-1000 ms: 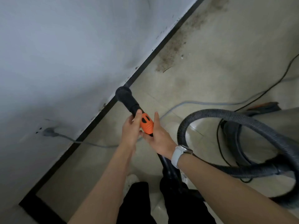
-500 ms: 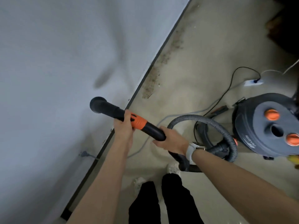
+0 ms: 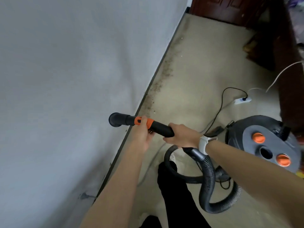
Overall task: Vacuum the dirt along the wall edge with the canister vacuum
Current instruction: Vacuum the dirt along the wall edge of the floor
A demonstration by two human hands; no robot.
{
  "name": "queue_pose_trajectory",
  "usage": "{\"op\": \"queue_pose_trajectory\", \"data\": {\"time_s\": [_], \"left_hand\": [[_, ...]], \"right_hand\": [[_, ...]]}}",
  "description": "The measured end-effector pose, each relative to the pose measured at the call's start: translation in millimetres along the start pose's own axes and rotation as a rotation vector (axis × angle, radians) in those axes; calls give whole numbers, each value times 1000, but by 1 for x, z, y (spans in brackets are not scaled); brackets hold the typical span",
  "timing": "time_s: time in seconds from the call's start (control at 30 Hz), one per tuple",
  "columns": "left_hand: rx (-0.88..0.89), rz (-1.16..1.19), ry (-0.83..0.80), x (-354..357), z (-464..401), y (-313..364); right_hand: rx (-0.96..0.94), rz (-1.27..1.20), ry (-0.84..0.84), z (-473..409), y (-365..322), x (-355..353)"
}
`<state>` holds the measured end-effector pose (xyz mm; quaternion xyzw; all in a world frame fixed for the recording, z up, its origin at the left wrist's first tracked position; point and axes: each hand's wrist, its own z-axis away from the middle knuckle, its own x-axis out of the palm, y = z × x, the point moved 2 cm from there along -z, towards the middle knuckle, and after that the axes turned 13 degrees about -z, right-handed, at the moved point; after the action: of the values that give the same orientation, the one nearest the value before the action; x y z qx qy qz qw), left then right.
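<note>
Black wand (image 3: 143,125) held level: left hand (image 3: 143,137) grips orange collar (nozzle end), right hand (image 3: 179,135) grips rear.

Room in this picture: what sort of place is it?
Probably a room in a home: a plastered wall meets a pale floor, with a dark wooden door beyond and a power strip on the floor.

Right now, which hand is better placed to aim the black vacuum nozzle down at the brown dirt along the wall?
Left hand: it grips the orange collar nearest the black nozzle; the right hand holds farther back.
</note>
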<state>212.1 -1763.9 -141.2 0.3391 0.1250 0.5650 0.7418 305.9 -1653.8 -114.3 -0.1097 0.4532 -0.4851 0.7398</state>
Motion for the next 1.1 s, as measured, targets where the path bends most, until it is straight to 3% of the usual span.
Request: {"op": "queue_pose_trajectory", "data": {"time_s": [0.33, 0.5, 0.8, 1.1], "left_hand": [[-27, 210, 56, 136, -89, 107], [-67, 302, 104, 158, -120, 140], [1, 478, 114, 166, -163, 200], [-72, 618, 201, 179, -209, 206]], "right_hand": [[30, -16, -181, -124, 9, -177], [10, 67, -299, -168, -13, -232], [-24, 258, -206, -232, -63, -285], [-176, 395, -424, -308, -60, -310]]}}
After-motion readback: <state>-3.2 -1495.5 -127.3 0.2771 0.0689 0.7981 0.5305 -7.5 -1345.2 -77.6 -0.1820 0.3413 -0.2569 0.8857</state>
